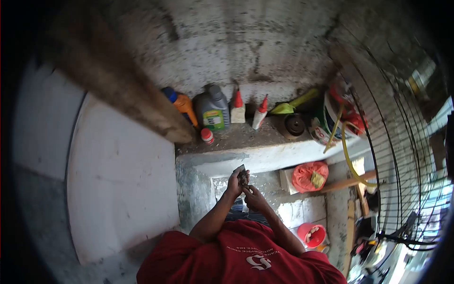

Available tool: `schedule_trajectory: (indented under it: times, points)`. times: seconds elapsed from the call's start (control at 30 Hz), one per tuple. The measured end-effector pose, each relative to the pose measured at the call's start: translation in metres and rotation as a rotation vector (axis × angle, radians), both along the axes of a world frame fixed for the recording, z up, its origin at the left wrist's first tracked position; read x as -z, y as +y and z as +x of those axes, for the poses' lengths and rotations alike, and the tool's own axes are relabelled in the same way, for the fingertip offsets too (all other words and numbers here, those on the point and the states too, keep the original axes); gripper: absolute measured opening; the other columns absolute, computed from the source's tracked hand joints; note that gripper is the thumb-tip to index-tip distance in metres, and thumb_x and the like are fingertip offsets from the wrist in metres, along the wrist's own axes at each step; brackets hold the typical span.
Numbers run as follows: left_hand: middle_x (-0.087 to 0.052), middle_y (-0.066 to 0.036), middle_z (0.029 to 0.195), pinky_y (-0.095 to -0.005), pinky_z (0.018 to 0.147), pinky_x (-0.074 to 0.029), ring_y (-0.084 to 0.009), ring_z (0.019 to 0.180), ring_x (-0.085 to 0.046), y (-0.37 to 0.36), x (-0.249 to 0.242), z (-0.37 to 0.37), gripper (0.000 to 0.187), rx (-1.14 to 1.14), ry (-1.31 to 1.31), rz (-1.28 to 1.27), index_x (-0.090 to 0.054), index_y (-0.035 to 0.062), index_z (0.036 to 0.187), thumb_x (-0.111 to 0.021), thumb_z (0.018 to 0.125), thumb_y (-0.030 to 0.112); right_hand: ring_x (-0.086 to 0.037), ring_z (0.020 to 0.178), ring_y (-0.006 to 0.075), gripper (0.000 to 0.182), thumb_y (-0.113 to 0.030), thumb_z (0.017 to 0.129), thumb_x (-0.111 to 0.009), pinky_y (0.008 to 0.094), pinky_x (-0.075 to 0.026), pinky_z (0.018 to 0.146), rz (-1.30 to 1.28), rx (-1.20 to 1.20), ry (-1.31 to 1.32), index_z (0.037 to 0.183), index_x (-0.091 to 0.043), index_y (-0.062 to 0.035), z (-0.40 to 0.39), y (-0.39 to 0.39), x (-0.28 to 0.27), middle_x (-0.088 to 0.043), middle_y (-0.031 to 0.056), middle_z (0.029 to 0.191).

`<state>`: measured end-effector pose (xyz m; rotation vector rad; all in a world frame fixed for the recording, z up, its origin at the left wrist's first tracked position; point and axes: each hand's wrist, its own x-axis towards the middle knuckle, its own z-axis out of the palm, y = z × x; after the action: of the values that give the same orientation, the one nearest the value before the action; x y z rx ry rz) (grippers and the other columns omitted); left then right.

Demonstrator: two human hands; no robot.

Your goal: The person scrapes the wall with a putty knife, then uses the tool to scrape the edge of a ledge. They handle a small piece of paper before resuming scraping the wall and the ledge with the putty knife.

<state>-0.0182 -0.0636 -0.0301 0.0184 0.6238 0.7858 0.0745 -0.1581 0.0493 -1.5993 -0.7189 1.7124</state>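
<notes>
In the middle of the view, my left hand (pixel 234 184) is closed around a small dark, lumpy object (pixel 243 178). A flat greyish piece (pixel 240 168) sticks out past its fingers; its kind is too small to make out. Just below and to the right, my right hand (pixel 255 199) is closed, its fingertips against the lower end of the dark object. Whether those fingers grip that object or something else is hidden. Both hands are held in front of my red shirt, below the edge of a concrete ledge (pixel 227 146).
On the ledge stand a grey oil bottle (pixel 215 111), an orange bottle (pixel 183 106), red-capped bottles (pixel 259 113), a small red-and-white jar (pixel 207 136) and a white bucket (pixel 326 125). A red bag (pixel 309 177) and red bucket (pixel 312 235) are lower right. Wire mesh (pixel 402 142) borders the right.
</notes>
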Motion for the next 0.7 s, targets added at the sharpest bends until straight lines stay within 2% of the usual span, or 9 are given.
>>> schedule_trajectory:
  times: [0.13,0.17,0.33,0.37,0.43,0.47,0.57,0.67,0.7]
  points:
    - [-0.058,-0.010,0.080,-0.0269,0.054,-0.050,-0.0173,0.064,-0.057,0.001,0.001,0.013,0.027,-0.106,-0.165,-0.030,-0.049,0.0059,0.093,-0.051,0.085,0.031,-0.043,0.037,0.0117,0.034,-0.030,0.086,-0.046,0.0262,-0.033,0.032,-0.015,-0.116,-0.146,0.108,-0.043,-0.0042,0.017,0.009,-0.034,-0.048,0.0051,0.055]
    - [-0.058,-0.009,0.079,-0.0263,0.054,-0.049,-0.0166,0.063,-0.057,0.002,-0.001,0.018,0.027,-0.154,-0.196,-0.022,-0.049,0.0066,0.092,-0.052,0.084,0.032,-0.045,0.040,0.0100,0.037,-0.027,0.086,-0.046,0.0249,-0.033,0.033,0.013,-0.155,-0.135,0.115,-0.040,-0.0050,0.025,0.011,-0.024,-0.049,0.0049,0.059]
    - [-0.055,-0.005,0.073,-0.0227,0.053,-0.048,-0.0135,0.059,-0.055,0.005,-0.022,0.040,0.017,-0.256,-0.381,0.137,-0.050,0.0105,0.086,-0.050,0.086,0.028,-0.048,0.047,0.0092,0.045,-0.019,0.083,-0.049,0.0228,-0.035,0.035,0.167,-0.254,-0.106,0.125,-0.035,-0.0079,0.050,0.013,-0.055,-0.052,0.0051,0.068]
    - [-0.055,-0.005,0.072,-0.0246,0.056,-0.049,-0.0142,0.062,-0.055,0.002,-0.023,0.041,0.018,-0.223,-0.438,0.129,-0.049,0.0093,0.085,-0.049,0.087,0.027,-0.049,0.048,0.0090,0.046,-0.017,0.082,-0.049,0.0219,-0.036,0.035,0.181,-0.273,-0.117,0.126,-0.035,-0.0087,0.054,0.014,-0.060,-0.053,0.0052,0.071]
    - [-0.055,-0.006,0.074,-0.0261,0.058,-0.049,-0.0149,0.064,-0.055,-0.004,-0.031,0.048,0.021,-0.342,-0.449,0.115,-0.049,0.0075,0.085,-0.049,0.087,0.028,-0.050,0.049,0.0086,0.050,-0.015,0.080,-0.052,0.0203,-0.038,0.037,0.210,-0.318,-0.135,0.127,-0.035,-0.0079,0.063,0.020,-0.070,-0.053,0.0051,0.073]
    - [-0.055,-0.006,0.074,-0.0268,0.059,-0.049,-0.0152,0.066,-0.056,-0.007,-0.036,0.051,0.022,-0.402,-0.456,0.105,-0.049,0.0066,0.085,-0.049,0.086,0.029,-0.051,0.050,0.0088,0.050,-0.014,0.080,-0.052,0.0207,-0.038,0.036,0.212,-0.374,-0.147,0.127,-0.035,-0.0073,0.069,0.025,-0.071,-0.054,0.0055,0.074]
    - [-0.055,-0.006,0.078,-0.0293,0.063,-0.048,-0.0166,0.070,-0.056,-0.013,-0.048,0.051,0.023,-0.557,-0.618,-0.147,-0.050,0.0053,0.085,-0.048,0.086,0.029,-0.052,0.051,0.0092,0.048,-0.013,0.080,-0.052,0.0216,-0.040,0.037,0.217,-0.521,-0.211,0.126,-0.038,-0.0056,0.078,0.042,-0.069,-0.054,0.0057,0.074]
    - [-0.058,-0.007,0.078,-0.0302,0.071,-0.048,-0.0175,0.078,-0.058,-0.012,-0.035,0.061,0.026,-0.553,-0.744,0.012,-0.053,0.0051,0.086,-0.042,0.089,0.028,-0.052,0.054,0.0077,0.048,-0.013,0.080,-0.052,0.0203,-0.040,0.039,0.266,-0.589,-0.237,0.125,-0.038,-0.0053,0.073,0.058,-0.081,-0.054,0.0049,0.073]
    - [-0.058,-0.006,0.079,-0.0315,0.073,-0.047,-0.0184,0.079,-0.057,-0.008,-0.021,0.067,0.026,-0.571,-0.760,0.251,-0.054,0.0052,0.087,-0.040,0.090,0.026,-0.056,0.060,0.0140,0.047,-0.011,0.079,-0.053,0.0247,-0.045,0.047,0.266,-0.596,-0.252,0.124,-0.039,-0.0041,0.069,0.062,-0.086,-0.056,0.0100,0.074]
